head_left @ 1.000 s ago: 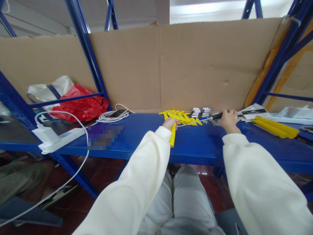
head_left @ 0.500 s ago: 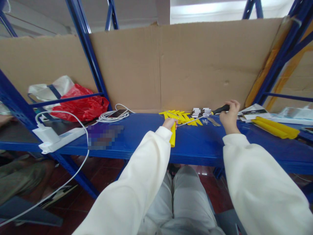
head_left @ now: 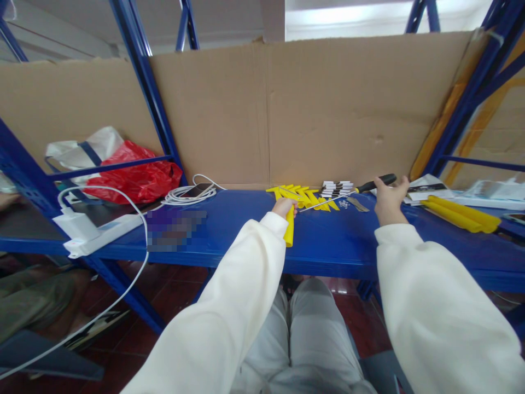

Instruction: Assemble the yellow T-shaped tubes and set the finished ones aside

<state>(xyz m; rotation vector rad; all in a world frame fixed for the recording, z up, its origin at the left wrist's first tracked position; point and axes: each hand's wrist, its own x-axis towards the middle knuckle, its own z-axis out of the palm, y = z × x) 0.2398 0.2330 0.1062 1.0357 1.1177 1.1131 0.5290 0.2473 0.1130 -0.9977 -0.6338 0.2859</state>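
My left hand (head_left: 284, 208) is closed around a yellow tube-like piece (head_left: 289, 232), whose lower end hangs below the fist near the table's front edge. A long screwdriver (head_left: 367, 187) with a black and yellow handle points leftward, its metal shaft reaching toward that piece; where the tip ends is hard to make out. My right hand (head_left: 389, 201) is at the handle with thumb and fingers spread apart. The thumb seems to touch the handle, which is not gripped. Behind the shaft lie several flat yellow pieces (head_left: 303, 194) in an overlapping row.
White and dark small parts (head_left: 337, 188) stand stacked by the cardboard wall (head_left: 328, 109). Tiny screw-like bits (head_left: 344, 203) and a grey strip (head_left: 359, 204) lie nearby. Yellow tubes (head_left: 461, 214) rest at right. Coiled white cable (head_left: 188, 195), a power strip (head_left: 106, 232) and a red bag (head_left: 135, 172) are left.
My right hand's fingers have opened from around the screwdriver handle, and the hand has shifted slightly right. The left hand and its yellow piece stay in place.
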